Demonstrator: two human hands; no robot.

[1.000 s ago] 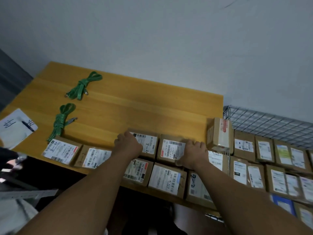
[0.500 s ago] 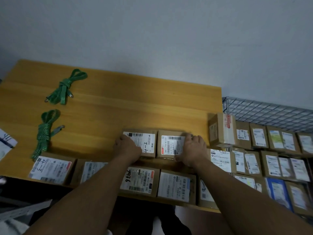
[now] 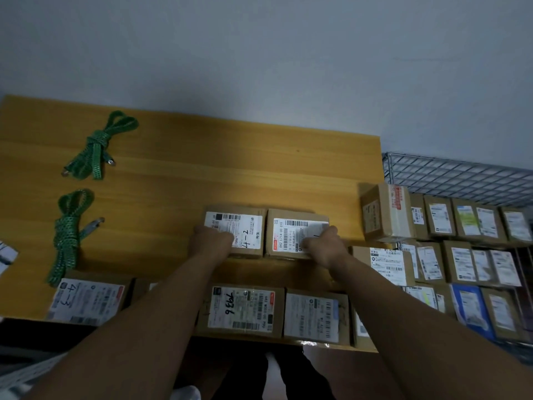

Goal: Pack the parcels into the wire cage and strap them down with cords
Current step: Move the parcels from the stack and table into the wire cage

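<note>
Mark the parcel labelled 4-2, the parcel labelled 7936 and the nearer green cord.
parcel labelled 4-2 (image 3: 248,230): head view, on its white label.
parcel labelled 7936 (image 3: 240,310): head view, on its white label.
nearer green cord (image 3: 65,235): head view, on its wound middle.

One camera, worn on the head, looks forward and steeply down over the table from its near edge. It faces a plain wall, which fills the upper third of the frame. The view is wide and close. Both forearms run in from the bottom edge, and the left grip and right grip sit at mid-frame on two parcels. The wire cage falls at the right edge, partly cut off.
</note>
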